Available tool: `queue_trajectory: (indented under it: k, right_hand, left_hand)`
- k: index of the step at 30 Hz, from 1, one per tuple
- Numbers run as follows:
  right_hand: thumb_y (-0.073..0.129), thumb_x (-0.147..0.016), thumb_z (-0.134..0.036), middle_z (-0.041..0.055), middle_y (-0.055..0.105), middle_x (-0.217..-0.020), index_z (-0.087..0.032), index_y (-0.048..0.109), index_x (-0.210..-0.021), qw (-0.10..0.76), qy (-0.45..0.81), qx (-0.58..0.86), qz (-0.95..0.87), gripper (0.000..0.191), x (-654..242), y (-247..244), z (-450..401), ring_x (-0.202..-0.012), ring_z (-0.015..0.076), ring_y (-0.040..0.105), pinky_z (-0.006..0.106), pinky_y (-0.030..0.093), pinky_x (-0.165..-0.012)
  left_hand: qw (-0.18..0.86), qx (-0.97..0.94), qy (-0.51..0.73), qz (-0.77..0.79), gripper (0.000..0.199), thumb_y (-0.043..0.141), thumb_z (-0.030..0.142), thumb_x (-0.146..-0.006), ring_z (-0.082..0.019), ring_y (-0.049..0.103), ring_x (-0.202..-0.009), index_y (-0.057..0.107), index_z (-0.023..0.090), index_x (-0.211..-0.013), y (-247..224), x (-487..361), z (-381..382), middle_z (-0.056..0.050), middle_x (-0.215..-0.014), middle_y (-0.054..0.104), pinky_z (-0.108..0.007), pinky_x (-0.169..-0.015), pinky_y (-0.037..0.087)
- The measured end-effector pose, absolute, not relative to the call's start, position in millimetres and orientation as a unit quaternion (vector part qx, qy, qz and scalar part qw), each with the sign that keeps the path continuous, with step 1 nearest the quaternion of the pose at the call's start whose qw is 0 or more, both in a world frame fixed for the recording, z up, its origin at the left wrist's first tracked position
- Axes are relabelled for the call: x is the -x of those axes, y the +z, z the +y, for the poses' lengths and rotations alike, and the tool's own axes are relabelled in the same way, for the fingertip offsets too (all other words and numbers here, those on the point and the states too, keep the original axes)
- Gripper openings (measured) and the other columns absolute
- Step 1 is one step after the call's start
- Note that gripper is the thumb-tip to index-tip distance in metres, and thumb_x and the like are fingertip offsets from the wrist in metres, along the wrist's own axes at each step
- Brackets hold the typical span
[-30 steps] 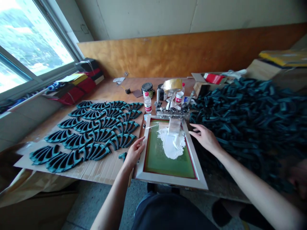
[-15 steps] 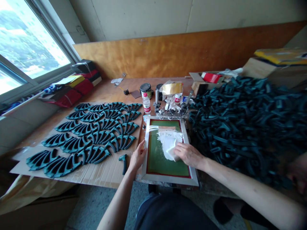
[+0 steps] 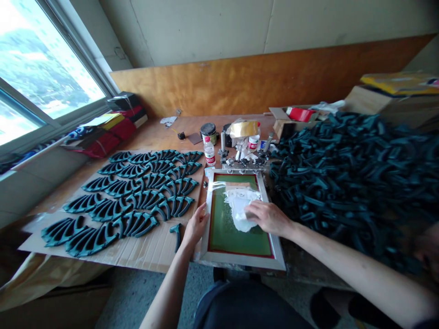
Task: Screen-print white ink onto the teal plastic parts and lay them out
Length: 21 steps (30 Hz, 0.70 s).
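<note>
A silk-screen printing frame [image 3: 245,261] with an aluminium border and green mesh [image 3: 224,240] lies in front of me. At its left side, my left hand [image 3: 196,226] is closed on the border. My right hand [image 3: 269,217] presses down over the mesh with bent fingers, closed on a soft white wad, cloth or paper, mostly hidden beneath them. A white patch [image 3: 238,212] spreads under and left of these fingers. Behind it, a brownish strip [image 3: 236,185] shows across the upper mesh. Metal clamps [image 3: 243,164] stand at the frame's far end.
Rows of dark green curved handle-like parts [image 3: 137,224] lie on cardboard [image 3: 156,256] at left, with a single part [image 3: 177,235] nearer me. A big heap of such parts [image 3: 336,183] fills the right. Behind the frame stand a bottle [image 3: 209,153] and a can [image 3: 208,132].
My right hand has shifted slightly left over the white patch, and the white wad under its fingers shows less. My left hand stays at the frame's border. The camera view has tilted a little.
</note>
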State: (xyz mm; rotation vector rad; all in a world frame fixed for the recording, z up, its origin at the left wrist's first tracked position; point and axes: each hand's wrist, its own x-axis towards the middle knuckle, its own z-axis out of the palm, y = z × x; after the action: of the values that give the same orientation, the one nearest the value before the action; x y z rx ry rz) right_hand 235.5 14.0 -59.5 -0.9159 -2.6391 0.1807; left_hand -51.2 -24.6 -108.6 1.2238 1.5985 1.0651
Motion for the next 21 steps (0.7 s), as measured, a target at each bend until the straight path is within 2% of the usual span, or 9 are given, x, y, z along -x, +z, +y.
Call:
queue_trajectory:
  k: [3, 6, 9, 12, 14, 16, 19, 21]
  right_hand:
    - [0.061, -0.084, -0.019, 0.0025, 0.061, -0.103, -0.031, 0.046, -0.137, 0.187, 0.069, 0.412, -0.889, 0.056, -222, -28, 51, -0.090, 0.0188, 0.059, 0.029, 0.047, -0.081]
    - [0.066, -0.082, -0.032, 0.0030, 0.059, -0.102, -0.034, 0.038, -0.143, 0.192, 0.019, 0.497, -0.846, 0.067, -225, 0, 81, -0.079, 0.0190, 0.060, 0.028, 0.048, -0.070]
    - [0.055, -0.089, -0.042, 0.0074, 0.059, -0.110, -0.027, 0.041, -0.142, 0.290, -0.010, 0.541, -0.790, 0.057, -258, 11, 95, -0.083, 0.0209, 0.060, 0.031, 0.047, -0.073]
    - [0.042, -0.093, -0.036, 0.0098, 0.063, -0.098, -0.017, 0.057, -0.122, 0.319, 0.027, 0.601, -0.732, 0.038, -293, -12, 88, -0.084, 0.0227, 0.060, 0.034, 0.047, -0.077]
    - [0.045, -0.092, -0.039, 0.0085, 0.063, -0.088, -0.018, 0.065, -0.100, 0.274, 0.063, 0.613, -0.738, 0.030, -299, -42, 72, -0.081, 0.0229, 0.060, 0.034, 0.048, -0.073]
    - [0.051, -0.089, -0.045, 0.0071, 0.062, -0.086, -0.019, 0.064, -0.085, 0.215, 0.077, 0.586, -0.778, 0.029, -290, -75, 52, -0.081, 0.0225, 0.060, 0.032, 0.047, -0.072]
    - [0.057, -0.087, -0.039, 0.0099, 0.061, -0.094, -0.018, 0.060, -0.083, 0.135, 0.044, 0.569, -0.810, 0.022, -263, -108, 28, -0.092, 0.0244, 0.058, 0.034, 0.045, -0.079]
    - [0.056, -0.089, -0.028, 0.0110, 0.062, -0.091, -0.016, 0.058, -0.086, 0.113, 0.037, 0.593, -0.797, 0.013, -245, -115, 18, -0.088, 0.0239, 0.059, 0.033, 0.045, -0.077]
  left_hand:
    - [0.444, -0.494, 0.425, 0.615, 0.068, 0.063, 0.045, -0.077, -0.014, 0.057, -0.058, 0.048, 0.018, -0.137, -99, 55, -26, 0.001, -0.068, 0.064, -0.023, -0.055, 0.042]
    - [0.489, -0.471, 0.451, 0.579, 0.074, 0.065, 0.052, -0.075, -0.015, 0.059, -0.061, 0.046, 0.019, -0.138, -72, 58, -27, 0.001, -0.070, 0.066, -0.023, -0.057, 0.044]
    - [0.480, -0.460, 0.497, 0.558, 0.060, 0.060, 0.061, -0.076, -0.016, 0.062, -0.068, 0.065, 0.015, -0.115, -30, 56, -22, -0.004, -0.080, 0.069, -0.025, -0.061, 0.047]
    - [0.441, -0.467, 0.576, 0.506, 0.058, 0.049, 0.067, -0.080, -0.017, 0.063, -0.076, 0.069, 0.015, -0.098, 13, 46, -3, -0.007, -0.088, 0.070, -0.025, -0.064, 0.048]
    - [0.421, -0.469, 0.621, 0.465, 0.056, 0.045, 0.067, -0.082, -0.017, 0.064, -0.079, 0.066, 0.017, -0.097, 37, 38, 16, -0.007, -0.091, 0.070, -0.024, -0.063, 0.048]
    - [0.417, -0.471, 0.638, 0.443, 0.055, 0.045, 0.067, -0.083, -0.016, 0.064, -0.078, 0.063, 0.017, -0.094, 53, 31, 35, -0.007, -0.086, 0.070, -0.023, -0.062, 0.047]
    - [0.404, -0.426, 0.679, 0.441, 0.055, 0.044, 0.068, -0.082, -0.014, 0.065, -0.074, 0.058, 0.018, -0.102, 49, 20, 40, -0.004, -0.082, 0.069, -0.023, -0.061, 0.047]
    - [0.405, -0.381, 0.687, 0.467, 0.057, 0.047, 0.068, -0.081, -0.013, 0.064, -0.070, 0.056, 0.019, -0.109, 23, 5, 22, -0.004, -0.083, 0.069, -0.022, -0.060, 0.046]
